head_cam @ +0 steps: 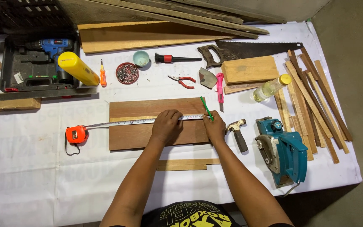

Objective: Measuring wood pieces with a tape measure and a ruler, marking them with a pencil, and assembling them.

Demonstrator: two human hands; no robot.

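Observation:
A brown wooden board (136, 135) lies flat on the white-covered table (30, 180). An orange tape measure (76, 134) sits to the board's left, its tape blade (127, 122) stretched rightward across the board. My left hand (166, 125) presses down on the tape near the board's middle. My right hand (215, 127) rests at the board's right end and holds a green pencil (206, 108), tip down by the tape's end.
A hammer (237, 131) and a blue electric planer (283, 150) lie right of the board, with thin wood strips (316, 101) beyond. Behind are a pink utility knife (220, 84), pliers (182, 80), handsaw (248, 50), wood block (250, 69), oil bottle (271, 87), nail dish (127, 72), yellow cylinder (77, 68), drill case (34, 63). A slat (185, 164) lies near me.

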